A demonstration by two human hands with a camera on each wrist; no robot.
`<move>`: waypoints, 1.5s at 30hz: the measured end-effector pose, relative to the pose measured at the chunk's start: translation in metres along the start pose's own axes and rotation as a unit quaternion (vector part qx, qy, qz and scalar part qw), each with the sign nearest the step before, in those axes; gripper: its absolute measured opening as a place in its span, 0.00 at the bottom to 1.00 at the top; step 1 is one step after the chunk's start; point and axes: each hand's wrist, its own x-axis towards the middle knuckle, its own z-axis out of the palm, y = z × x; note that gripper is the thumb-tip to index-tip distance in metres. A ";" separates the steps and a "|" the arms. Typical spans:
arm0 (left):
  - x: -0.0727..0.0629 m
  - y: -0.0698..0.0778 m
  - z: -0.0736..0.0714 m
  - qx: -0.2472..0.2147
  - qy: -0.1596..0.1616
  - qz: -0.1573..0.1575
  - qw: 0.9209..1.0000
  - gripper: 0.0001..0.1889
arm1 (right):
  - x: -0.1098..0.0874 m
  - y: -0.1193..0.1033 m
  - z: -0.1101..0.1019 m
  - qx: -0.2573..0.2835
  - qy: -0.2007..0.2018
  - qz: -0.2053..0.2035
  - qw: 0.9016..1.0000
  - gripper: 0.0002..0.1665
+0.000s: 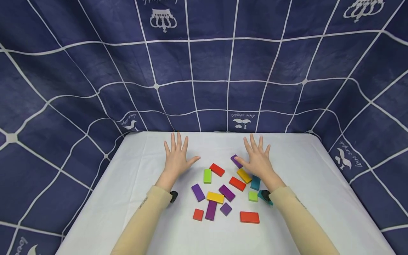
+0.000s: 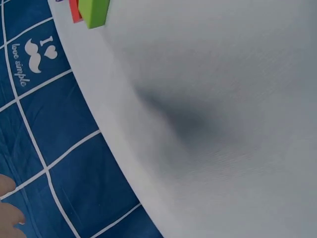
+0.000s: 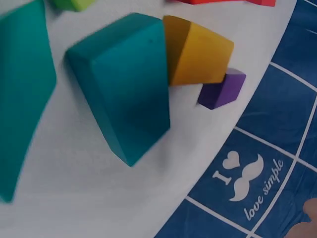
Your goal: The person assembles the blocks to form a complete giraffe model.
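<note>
Both hands hover palm down with fingers spread and hold nothing. In the head view the left hand (image 1: 176, 159) is left of the scattered toy blocks, nearest a light green block (image 1: 207, 176) and a red block (image 1: 217, 169). Over the right side of the group is the right hand (image 1: 259, 161), its thumb overlapping a purple block (image 1: 236, 161). Near its wrist lie a yellow block (image 1: 244, 175) and a teal block (image 1: 255, 182). A second teal block (image 3: 22, 99) shows large in the right wrist view. Only fingertips (image 2: 10, 218) show in the left wrist view.
More blocks lie mid-table: a wide yellow block (image 1: 215, 197), a red block (image 1: 249, 217), a small purple block (image 1: 226, 209) and several others. A white cloth (image 1: 127, 216) covers the table. A navy curtain (image 1: 210, 63) with white lines stands behind and at both sides.
</note>
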 end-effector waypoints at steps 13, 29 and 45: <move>-0.014 0.001 0.019 -0.019 0.002 0.005 1.000 0.51 | -0.007 -0.003 0.026 0.001 -0.006 -0.012 1.000 0.54; -0.029 0.010 0.043 -0.036 0.001 0.027 0.999 0.49 | -0.010 -0.020 0.047 -0.016 -0.039 -0.040 0.998 0.47; -0.033 0.034 0.053 -0.042 -0.025 0.051 0.998 0.42 | -0.002 -0.051 0.057 0.007 -0.064 -0.090 0.994 0.26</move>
